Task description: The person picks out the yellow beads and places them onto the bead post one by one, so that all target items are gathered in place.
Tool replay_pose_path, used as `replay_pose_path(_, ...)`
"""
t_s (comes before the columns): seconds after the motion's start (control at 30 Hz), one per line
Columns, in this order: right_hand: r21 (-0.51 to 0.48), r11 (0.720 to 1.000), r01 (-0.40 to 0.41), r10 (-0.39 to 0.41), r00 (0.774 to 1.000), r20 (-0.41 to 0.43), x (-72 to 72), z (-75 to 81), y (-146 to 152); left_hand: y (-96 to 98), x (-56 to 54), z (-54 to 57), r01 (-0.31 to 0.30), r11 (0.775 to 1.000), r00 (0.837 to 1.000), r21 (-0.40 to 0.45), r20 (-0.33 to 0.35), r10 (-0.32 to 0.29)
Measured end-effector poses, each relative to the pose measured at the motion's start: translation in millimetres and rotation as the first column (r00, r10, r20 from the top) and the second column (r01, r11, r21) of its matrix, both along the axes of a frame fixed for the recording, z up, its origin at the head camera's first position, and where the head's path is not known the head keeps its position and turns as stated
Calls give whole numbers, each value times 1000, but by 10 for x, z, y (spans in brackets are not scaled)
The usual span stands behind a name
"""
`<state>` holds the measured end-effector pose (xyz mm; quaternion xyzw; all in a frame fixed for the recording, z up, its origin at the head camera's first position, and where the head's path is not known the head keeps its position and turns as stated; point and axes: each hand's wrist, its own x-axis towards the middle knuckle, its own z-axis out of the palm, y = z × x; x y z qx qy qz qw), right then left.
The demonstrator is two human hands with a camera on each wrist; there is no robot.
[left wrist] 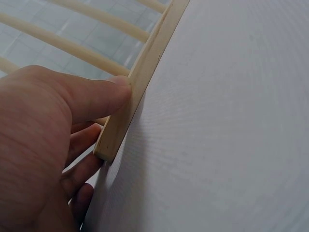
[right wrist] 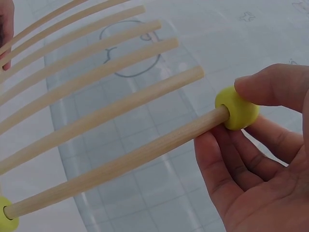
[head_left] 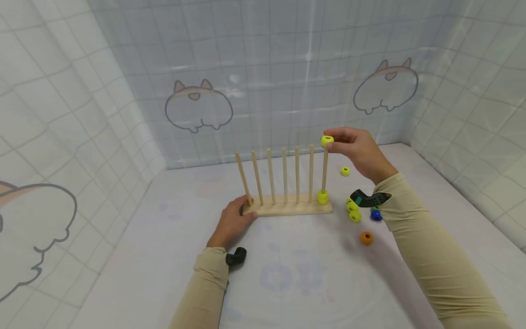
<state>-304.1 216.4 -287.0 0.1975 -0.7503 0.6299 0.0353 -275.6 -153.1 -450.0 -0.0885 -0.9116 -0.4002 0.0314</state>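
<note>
A wooden rack (head_left: 283, 209) with several upright pegs stands on the table. My left hand (head_left: 232, 221) grips the left end of its base, thumb on the front edge in the left wrist view. At the far right peg (head_left: 324, 171), my right hand (head_left: 359, 151) pinches a yellow bead (right wrist: 237, 108) between thumb and fingers. In the right wrist view the peg's tip is inside the bead's hole. Low on that same peg sit yellow beads (head_left: 323, 197), stacked at the base. The other pegs carry no beads.
Right of the rack lie more yellow beads (head_left: 355, 215), a single yellow bead (head_left: 345, 171) farther back, a blue bead (head_left: 376, 215) partly behind the right wrist strap, and an orange bead (head_left: 366, 238) nearer. A tiled-pattern sheet (head_left: 263, 91) rises behind the table.
</note>
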Motion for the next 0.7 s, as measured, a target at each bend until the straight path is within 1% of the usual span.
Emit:
replay_pose_path(0.27,47,999,2,-3,1000,8,16,9,11,-9,-8,-5,4,1000,1000,-4,-5,-4)
replay_pose_path(0.47,37,999,-9,9,1000,7,14,8,13,-7,-1,4,7,1000,1000,7,-9,-7)
replay_pose_path(0.7,3,999,-34,34,999,-1,15,10,11,-6,-4,5,3,1000,1000,2,-5,-3)
